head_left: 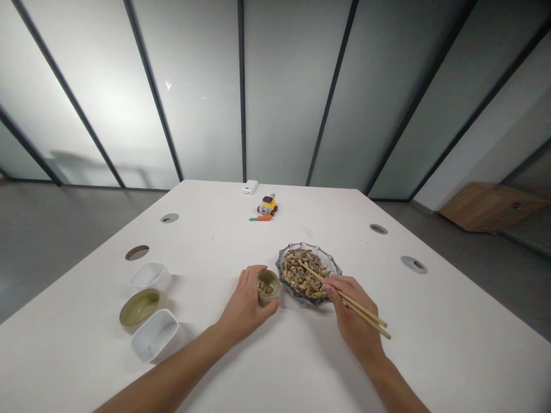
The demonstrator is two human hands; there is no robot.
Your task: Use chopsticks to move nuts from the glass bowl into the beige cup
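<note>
Striped brown seeds (301, 278) fill a scalloped glass bowl (332, 264) on the white counter (206, 258); a few lie in the small olive cup (271, 279) just left of it. The left hand (245, 304) curls round the cup, fingers clamped on its sides. The right hand (355, 330) angles in at the near rim, fingers clamped on wooden chopsticks (374, 318) — tips at the seeds. The counter's right edge lies well apart — white tubs (157, 339) stand near the left forearm.
</note>
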